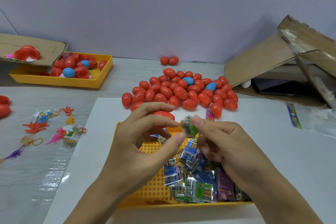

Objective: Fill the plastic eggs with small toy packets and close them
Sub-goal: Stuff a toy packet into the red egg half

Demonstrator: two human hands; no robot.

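Both hands meet at frame centre: the left hand cups a red plastic egg in curled fingers, while the right hand pinches a small folded toy packet beside it. Below them a yellow perforated plastic tray holds barcoded packets whose print is unreadable. A heap of closed red and blue eggs lies behind, and loose toy dinosaurs lie at left.

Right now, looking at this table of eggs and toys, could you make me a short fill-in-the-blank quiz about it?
1. The left hand holds an egg coloured ____.
2. The right hand pinches a rolled ____ above the near tray.
3. In the pile, the few eggs that are not red are ____.
4. The far tray is coloured ____.

Missing words: red; packet; blue; yellow
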